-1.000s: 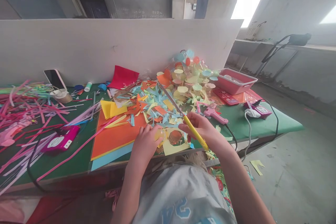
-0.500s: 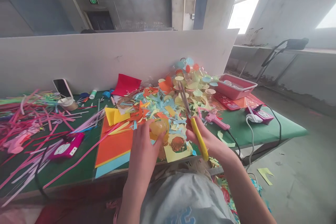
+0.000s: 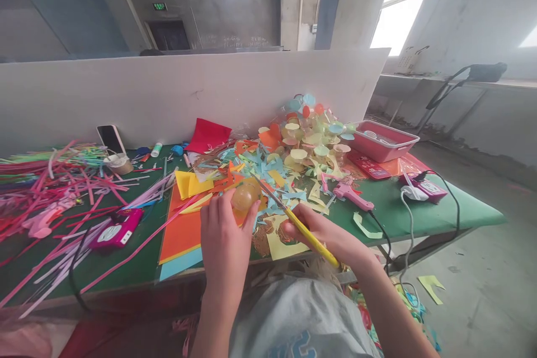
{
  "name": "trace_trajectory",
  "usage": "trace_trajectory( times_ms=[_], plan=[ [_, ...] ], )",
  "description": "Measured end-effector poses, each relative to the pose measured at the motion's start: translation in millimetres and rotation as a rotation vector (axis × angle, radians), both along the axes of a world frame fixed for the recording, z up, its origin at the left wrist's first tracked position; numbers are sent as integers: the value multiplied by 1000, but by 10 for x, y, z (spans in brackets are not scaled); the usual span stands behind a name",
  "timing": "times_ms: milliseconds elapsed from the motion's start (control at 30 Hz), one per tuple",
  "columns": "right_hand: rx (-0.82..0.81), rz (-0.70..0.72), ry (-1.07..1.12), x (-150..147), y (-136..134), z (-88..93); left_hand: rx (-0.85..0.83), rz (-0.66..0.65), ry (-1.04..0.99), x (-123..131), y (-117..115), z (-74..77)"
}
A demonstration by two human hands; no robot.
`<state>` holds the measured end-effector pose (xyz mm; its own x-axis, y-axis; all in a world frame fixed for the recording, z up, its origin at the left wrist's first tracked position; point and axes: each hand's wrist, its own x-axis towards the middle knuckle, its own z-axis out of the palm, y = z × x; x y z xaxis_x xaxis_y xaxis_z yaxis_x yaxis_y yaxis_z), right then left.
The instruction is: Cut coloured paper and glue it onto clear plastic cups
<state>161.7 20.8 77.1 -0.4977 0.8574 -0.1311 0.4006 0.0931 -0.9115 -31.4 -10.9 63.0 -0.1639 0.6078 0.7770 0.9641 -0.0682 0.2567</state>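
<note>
My left hand [image 3: 229, 226] is closed around a round, see-through yellowish piece [image 3: 246, 194], perhaps plastic, with yellow paper behind it. In my right hand [image 3: 321, 229] are scissors with yellow handles [image 3: 312, 236]. Their blades [image 3: 268, 190] point up and left, and the tips come close to the round piece's right side; whether they touch it I cannot tell. Beneath my right hand lies a pale yellow paper sheet [image 3: 274, 246] with a round hole. Orange paper sheets [image 3: 180, 238] lie left of and partly behind my left hand.
Paper scraps [image 3: 260, 159] cover the table's middle. Behind them rises a pile of clear pieces with paper discs [image 3: 312, 131]. A pink glue gun [image 3: 350, 194] and a pink tray [image 3: 384, 148] are at right. Coloured strips [image 3: 54, 173], a phone [image 3: 109, 140] and a magenta box [image 3: 119, 229] lie left.
The scissors have swung from nearly upright to slanting left, bringing their tips to the round piece. My left hand still holds that piece, and the whole view has shifted slightly.
</note>
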Motion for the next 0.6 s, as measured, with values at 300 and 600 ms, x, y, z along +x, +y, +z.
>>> trace_trajectory(
  times_ms=[300, 600],
  plan=[
    [11, 44, 35, 5, -11, -19, 30, -8, 23, -8, 2, 9],
    [17, 32, 11, -16, 9, -15, 23, -35, 9, -41, 10, 6]
  ],
)
